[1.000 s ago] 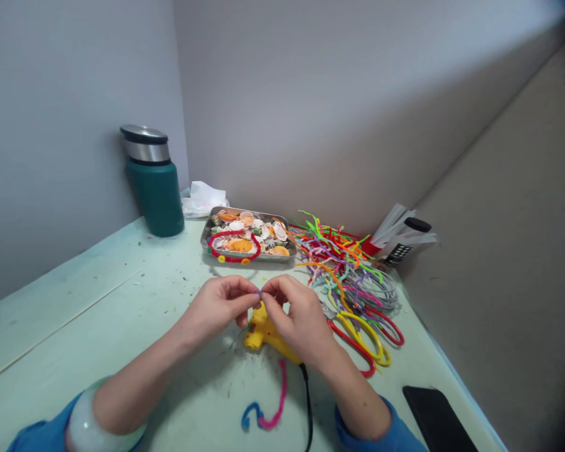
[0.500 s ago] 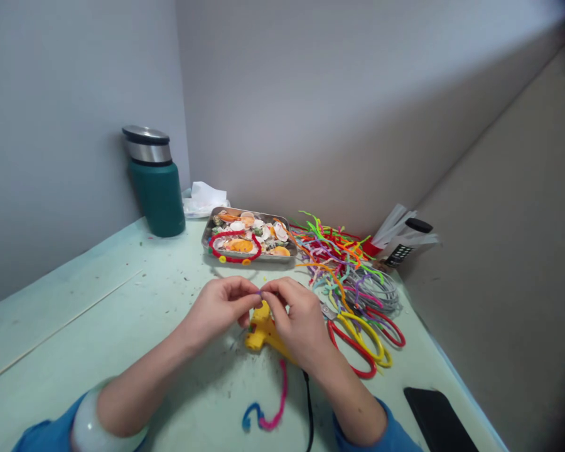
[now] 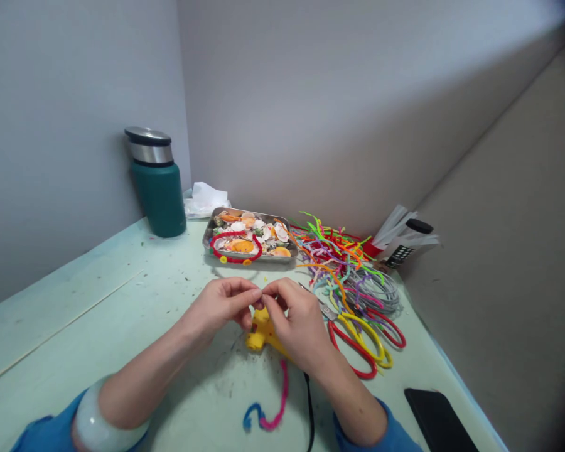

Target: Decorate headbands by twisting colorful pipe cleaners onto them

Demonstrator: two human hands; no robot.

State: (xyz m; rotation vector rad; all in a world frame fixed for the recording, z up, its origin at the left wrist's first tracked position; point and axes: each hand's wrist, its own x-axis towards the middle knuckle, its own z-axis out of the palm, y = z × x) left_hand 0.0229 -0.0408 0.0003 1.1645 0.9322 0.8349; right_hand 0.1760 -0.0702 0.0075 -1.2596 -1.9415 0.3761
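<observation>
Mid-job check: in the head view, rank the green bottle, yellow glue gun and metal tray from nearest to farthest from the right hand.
From the right hand:
1. Yellow glue gun, partly hidden beneath it.
2. Metal tray, beyond, slightly left.
3. Green bottle, far left.

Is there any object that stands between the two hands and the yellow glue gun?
Nothing visible does: the glue gun lies beneath the left hand and the right hand. The right hand hides part of it, so there I cannot tell.

We see our pale green bench (image 3: 98,339) carrying a bottle (image 3: 160,198), metal tray (image 3: 282,258), scissors (image 3: 330,312), yellow glue gun (image 3: 262,333) — and a pink-and-blue fuzzy strip (image 3: 284,390).
</observation>
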